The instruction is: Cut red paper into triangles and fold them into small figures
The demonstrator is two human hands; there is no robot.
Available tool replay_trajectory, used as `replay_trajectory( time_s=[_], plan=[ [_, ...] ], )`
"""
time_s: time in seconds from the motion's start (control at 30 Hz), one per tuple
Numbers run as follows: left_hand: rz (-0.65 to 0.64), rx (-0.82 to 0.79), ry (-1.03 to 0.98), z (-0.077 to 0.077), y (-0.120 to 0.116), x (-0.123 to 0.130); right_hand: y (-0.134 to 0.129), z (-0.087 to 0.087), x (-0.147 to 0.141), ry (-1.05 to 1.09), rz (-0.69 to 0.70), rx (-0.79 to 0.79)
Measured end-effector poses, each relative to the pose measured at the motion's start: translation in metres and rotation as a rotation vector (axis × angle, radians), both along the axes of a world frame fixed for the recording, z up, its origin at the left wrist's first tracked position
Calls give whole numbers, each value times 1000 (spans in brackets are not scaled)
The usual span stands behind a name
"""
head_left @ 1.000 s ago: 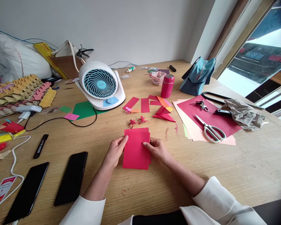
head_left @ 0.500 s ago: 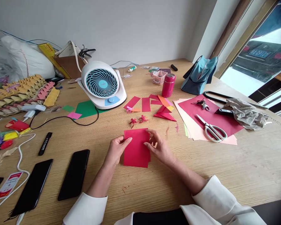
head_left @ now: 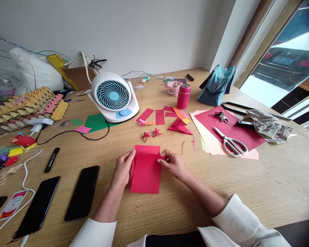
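Two overlapping pieces of red paper are between my hands, the front one set lower than the one behind. My left hand pinches the left edge, thumb on top. On the right, my right hand pinches the upper right corner of the front piece between thumb and fingers. Just beyond the paper lie two small red folded paper shapes. Farther back are red paper strips and a folded red paper piece.
White-handled scissors and keys rest on stacked paper sheets at right. Behind stand a pink flask, a blue bag and a white fan. Phones and a black marker lie at left.
The front red paper has slid down toward me, so the piece behind shows above it. My left hand has shifted left along the edge; my right hand now grips the front piece's corner.
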State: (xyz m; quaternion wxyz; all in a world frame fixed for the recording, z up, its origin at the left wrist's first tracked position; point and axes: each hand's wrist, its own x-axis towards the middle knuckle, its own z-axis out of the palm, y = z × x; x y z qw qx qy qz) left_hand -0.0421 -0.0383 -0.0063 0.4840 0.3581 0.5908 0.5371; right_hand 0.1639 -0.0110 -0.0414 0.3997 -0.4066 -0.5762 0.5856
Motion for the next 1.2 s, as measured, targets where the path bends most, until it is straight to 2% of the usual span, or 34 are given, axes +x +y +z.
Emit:
replay_trajectory(
  time_s=[0.1,0.17,0.33,0.43,0.5,0.53,0.57,0.7,0.77,0.83,0.93,1.03,1.1,1.2],
  plan=[
    [69,11,125,-5,1,-20,0,-2,9,-34,-45,-4],
    [144,5,336,-9,2,-38,1,-4,15,33,-42,-51],
    [330,-24,581,-17,7,-80,4,2,38,166,-102,-144],
    [406,-46,744,-15,8,-87,1,12,54,254,-208,-76],
    [409,17,896,-9,7,-78,-5,16,64,305,-265,3],
    [351,102,1047,-4,5,-69,-9,16,68,306,-276,42],
    [236,192,1151,3,2,-58,-14,15,72,287,-272,80],
    [-399,470,1214,28,-10,-1,-32,6,83,136,-118,199],
    [-624,541,1284,32,-14,24,-37,1,88,77,-25,225],
    [-771,621,1269,26,-17,43,-40,-1,92,26,42,253],
    [-758,685,1150,6,-21,56,-40,0,99,-106,134,350],
    [-764,614,1082,-12,-25,60,-39,4,104,-364,226,522],
    [-794,556,1067,-17,-29,61,-40,7,104,-546,271,634],
    [-801,494,1061,-15,-33,65,-42,10,102,-715,307,738]
  ],
)
